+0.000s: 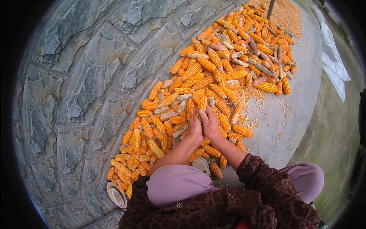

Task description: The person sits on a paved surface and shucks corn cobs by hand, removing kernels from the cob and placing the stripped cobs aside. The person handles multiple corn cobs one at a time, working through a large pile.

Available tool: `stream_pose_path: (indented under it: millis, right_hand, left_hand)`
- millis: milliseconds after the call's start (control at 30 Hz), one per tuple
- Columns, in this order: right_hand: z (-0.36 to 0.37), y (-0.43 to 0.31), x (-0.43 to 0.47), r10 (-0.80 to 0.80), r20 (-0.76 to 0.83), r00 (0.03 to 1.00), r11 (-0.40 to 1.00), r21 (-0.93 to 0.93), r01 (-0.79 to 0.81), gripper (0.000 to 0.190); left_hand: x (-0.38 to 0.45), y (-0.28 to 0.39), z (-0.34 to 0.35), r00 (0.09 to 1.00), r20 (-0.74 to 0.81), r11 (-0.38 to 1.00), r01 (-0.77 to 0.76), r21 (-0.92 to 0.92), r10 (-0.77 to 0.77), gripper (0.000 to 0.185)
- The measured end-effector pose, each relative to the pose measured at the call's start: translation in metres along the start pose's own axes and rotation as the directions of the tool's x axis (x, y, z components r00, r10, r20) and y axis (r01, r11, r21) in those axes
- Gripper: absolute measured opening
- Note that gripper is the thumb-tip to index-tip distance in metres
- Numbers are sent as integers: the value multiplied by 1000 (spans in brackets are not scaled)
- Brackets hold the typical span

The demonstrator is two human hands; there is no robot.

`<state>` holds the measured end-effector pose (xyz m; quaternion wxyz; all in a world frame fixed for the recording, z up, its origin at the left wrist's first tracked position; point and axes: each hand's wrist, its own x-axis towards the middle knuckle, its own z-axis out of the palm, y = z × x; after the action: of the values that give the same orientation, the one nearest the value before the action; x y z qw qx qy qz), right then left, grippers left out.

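An ear of corn [202,103] with orange-yellow kernels points away from me, its lower end between my two hands. My right hand [211,124] wraps its near part, with the thumb laid along the kernels. Pressed against it from the other side is my left hand [195,127], its fingers mostly hidden. Another ear [190,109] lies just beyond the left fingertips; I cannot tell whether they touch it. Beneath and around both hands spreads a long heap of husked corn ears [206,81], mixed with several bare, greyish cobs [169,115].
A rough stone wall [94,65] borders the heap on the left. Loose kernels [251,100] lie scattered on the concrete floor [288,123]. Farther off are a kernel pile [287,17], a metal pole [270,10] and a white sheet [333,57]. A round container [116,195] stands at lower left.
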<state>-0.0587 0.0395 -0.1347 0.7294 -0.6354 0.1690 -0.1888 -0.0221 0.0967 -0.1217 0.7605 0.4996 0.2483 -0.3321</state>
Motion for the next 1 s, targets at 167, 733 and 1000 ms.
stream_pose_path:
  millis: [167, 733, 1000]
  right_hand:
    - [-4, 22, 2, 105, -31, 994, 994, 20, -105, 43]
    - [-28, -9, 17, 432, 354, 829, 841, 175, -513, 54]
    - [-24, -12, 13, 584, 251, 772, 734, 243, -635, 50]
  left_hand:
    - [1, -6, -4, 997, -54, 998, 50, 45, -47, 53]
    - [0, 12, -2, 979, 129, 984, 165, -70, -155, 42]
    - [-7, 9, -2, 983, 109, 987, 154, -51, -147, 35]
